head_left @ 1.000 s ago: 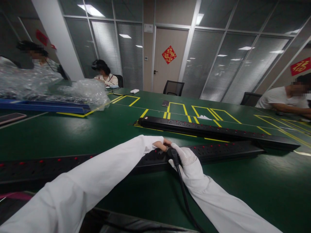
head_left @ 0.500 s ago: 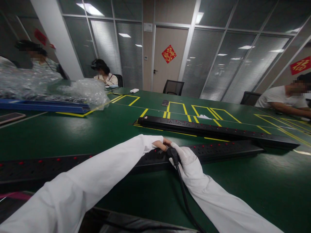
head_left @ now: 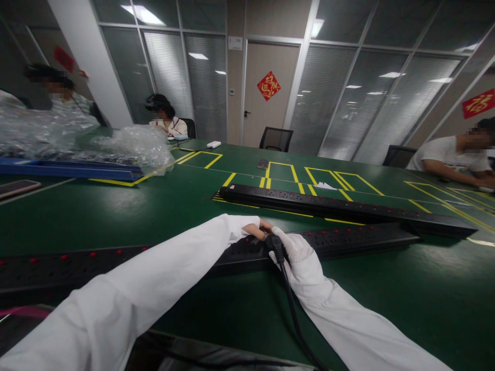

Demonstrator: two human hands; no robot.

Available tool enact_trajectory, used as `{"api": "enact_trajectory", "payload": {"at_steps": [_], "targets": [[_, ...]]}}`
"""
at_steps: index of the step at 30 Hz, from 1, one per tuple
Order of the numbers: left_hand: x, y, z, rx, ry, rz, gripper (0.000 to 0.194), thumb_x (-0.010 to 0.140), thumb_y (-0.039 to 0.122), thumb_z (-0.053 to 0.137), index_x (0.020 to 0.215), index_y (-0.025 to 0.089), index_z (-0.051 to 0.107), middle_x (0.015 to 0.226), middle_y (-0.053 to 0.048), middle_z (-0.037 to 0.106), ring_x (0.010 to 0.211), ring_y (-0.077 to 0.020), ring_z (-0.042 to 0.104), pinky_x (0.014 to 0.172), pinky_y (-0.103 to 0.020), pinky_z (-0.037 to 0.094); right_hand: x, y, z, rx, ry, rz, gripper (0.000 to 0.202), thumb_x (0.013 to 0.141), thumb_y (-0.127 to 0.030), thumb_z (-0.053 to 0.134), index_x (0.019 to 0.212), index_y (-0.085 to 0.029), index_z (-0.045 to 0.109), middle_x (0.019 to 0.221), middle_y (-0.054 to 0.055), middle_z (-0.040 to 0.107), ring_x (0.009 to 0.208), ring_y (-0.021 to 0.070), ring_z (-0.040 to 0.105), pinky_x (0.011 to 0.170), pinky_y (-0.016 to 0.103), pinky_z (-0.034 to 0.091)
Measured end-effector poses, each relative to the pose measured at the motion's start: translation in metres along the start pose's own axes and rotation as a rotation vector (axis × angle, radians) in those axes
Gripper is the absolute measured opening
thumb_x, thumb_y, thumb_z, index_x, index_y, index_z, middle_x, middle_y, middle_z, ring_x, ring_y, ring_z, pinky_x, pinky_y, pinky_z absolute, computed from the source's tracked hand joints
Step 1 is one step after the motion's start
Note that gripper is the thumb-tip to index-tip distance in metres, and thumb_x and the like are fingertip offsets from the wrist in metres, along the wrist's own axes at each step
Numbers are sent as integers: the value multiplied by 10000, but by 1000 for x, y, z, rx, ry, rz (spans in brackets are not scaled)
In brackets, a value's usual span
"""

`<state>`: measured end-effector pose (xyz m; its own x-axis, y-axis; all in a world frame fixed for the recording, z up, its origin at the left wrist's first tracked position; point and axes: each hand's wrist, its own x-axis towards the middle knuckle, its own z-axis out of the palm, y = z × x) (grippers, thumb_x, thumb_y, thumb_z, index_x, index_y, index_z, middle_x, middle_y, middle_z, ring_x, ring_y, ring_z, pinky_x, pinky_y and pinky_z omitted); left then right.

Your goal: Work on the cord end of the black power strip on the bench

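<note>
A long black power strip (head_left: 340, 242) with red dots lies across the green table, passing under my left forearm. Against its middle is a black plug (head_left: 275, 245), its cable running down toward the bottom edge. My right hand (head_left: 296, 250), in a white glove, is closed round the plug from the right. From the left, my left hand (head_left: 258, 228) reaches to the plug's top, mostly covered by the white sleeve; its visible fingers are bent beside the plug, and what they grip is hidden.
Behind lies a second black power strip (head_left: 348, 208). Clear plastic wrap (head_left: 135, 147) and a blue tray (head_left: 69, 169) stand at the left, near a phone (head_left: 17, 188). Yellow tape marks the green table (head_left: 185, 198). Several people sit around it.
My hands, the plug and the strip show no visible movement. The person at the far right has shifted an arm slightly.
</note>
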<state>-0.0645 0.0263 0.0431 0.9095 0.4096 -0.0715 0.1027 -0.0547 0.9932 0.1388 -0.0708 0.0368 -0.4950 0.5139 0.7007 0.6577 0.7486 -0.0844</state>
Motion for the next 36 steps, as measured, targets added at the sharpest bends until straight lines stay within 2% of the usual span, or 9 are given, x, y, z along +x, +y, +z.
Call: {"api": "enact_trajectory", "payload": {"at_steps": [14, 36], "targets": [[1, -3, -2, 41, 6, -6, 312, 842, 311, 591, 1107, 150, 552, 1124, -65, 571, 1033, -215, 550, 914, -460, 430, 0, 1, 1, -11, 9, 2, 529, 855, -357, 518, 1324, -144, 400, 1027, 113, 601, 907, 231, 560, 767, 365, 494], [1, -2, -1, 12, 7, -15, 307, 836, 305, 601, 1093, 144, 561, 1103, -64, 589, 1010, -207, 567, 913, -451, 434, 0, 0, -1, -13, -13, 7, 538, 855, -357, 511, 1337, -152, 387, 1034, 110, 596, 925, 230, 563, 769, 360, 497]]}}
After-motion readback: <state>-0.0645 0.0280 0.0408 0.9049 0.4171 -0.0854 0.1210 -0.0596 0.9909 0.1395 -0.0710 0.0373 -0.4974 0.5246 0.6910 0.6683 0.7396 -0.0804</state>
